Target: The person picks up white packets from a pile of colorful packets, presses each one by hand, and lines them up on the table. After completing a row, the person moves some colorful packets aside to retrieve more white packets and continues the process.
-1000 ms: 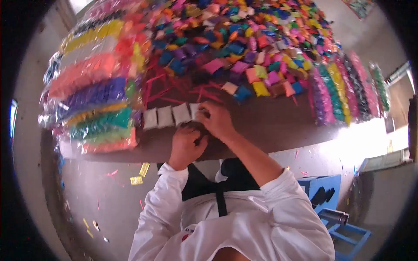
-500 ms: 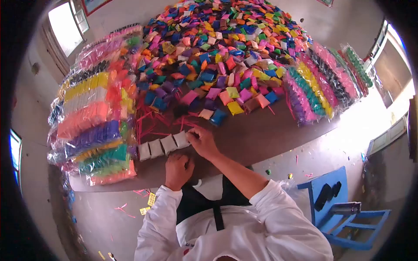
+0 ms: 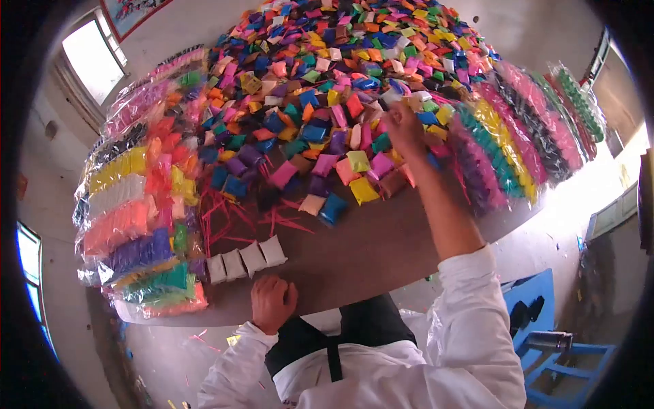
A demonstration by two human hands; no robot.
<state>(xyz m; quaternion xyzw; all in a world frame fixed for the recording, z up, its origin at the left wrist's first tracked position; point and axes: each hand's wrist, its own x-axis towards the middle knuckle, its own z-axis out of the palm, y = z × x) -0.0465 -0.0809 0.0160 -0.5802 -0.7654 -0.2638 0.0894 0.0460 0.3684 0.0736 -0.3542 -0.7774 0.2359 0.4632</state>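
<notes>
A row of several small white packets (image 3: 253, 258) lies side by side on the brown table (image 3: 327, 262). Just in front of that row, at the table's near edge, my left hand (image 3: 272, 301) rests with its fingers curled and nothing visible in them. My right hand (image 3: 403, 129) is stretched far out over the big pile of colourful packets (image 3: 320, 102). Its bent fingers close on a white packet (image 3: 392, 97) lying in the pile; the fingertips are partly hidden.
Clear bags of packets sorted by colour (image 3: 129, 215) are stacked on the left. More such bags (image 3: 504, 143) stand on the right. Pink strips (image 3: 228, 221) lie between the pile and the white row. A blue chair (image 3: 538, 300) is at lower right.
My right hand has left the right end of the white row and moved forward and right to the pile. My left hand stays close to the row, and the view has shifted slightly.
</notes>
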